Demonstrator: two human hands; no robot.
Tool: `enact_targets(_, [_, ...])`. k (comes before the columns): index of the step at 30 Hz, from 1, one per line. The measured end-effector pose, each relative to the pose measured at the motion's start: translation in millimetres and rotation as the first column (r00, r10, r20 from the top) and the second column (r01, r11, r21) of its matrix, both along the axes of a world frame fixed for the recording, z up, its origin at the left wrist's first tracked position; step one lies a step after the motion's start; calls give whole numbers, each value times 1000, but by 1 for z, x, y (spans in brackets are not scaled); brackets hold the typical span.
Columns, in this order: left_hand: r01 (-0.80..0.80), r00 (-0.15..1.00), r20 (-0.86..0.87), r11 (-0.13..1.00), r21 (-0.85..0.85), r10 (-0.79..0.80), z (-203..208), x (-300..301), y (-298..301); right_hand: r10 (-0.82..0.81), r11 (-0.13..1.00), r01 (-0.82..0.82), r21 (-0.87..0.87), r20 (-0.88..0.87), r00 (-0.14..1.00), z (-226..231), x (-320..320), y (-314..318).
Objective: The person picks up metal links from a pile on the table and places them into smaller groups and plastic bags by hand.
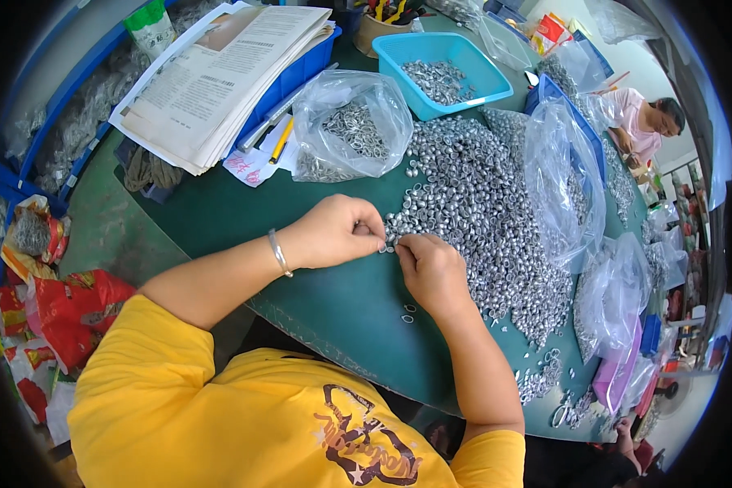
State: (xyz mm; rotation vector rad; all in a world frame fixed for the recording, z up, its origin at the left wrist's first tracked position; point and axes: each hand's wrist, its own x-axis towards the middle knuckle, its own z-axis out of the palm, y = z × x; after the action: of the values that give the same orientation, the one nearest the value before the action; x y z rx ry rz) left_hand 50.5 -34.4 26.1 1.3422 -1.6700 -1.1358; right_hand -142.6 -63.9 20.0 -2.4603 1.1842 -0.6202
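Note:
My left hand [337, 231] and my right hand [429, 268] meet fingertip to fingertip at the near edge of a big heap of small silver metal pieces [480, 211] on the green table [333, 301]. Each hand pinches a small metal piece between thumb and fingers; the pieces are mostly hidden by the fingers. A silver bangle [279, 252] sits on my left wrist. Two loose metal rings [407, 312] lie on the table just below my right hand.
A clear bag of metal parts [350, 130] and a light blue basket [441, 69] with more parts stand behind the heap. A stack of papers [220, 77] lies on a blue crate at back left. More clear bags [565, 179] line the right side. Another person [647, 122] sits at far right.

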Motion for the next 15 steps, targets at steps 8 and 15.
enact_targets(8, [113, 922, 388, 946, -304, 15, -23, -6, -8, -174, 923, 95, 372, 184, 967, -1, -9, -3])
enact_targets(15, [95, 949, 314, 917, -387, 34, -26, -4, -7, 55, 993, -61, -100, -68, 996, -1, 5, -2])
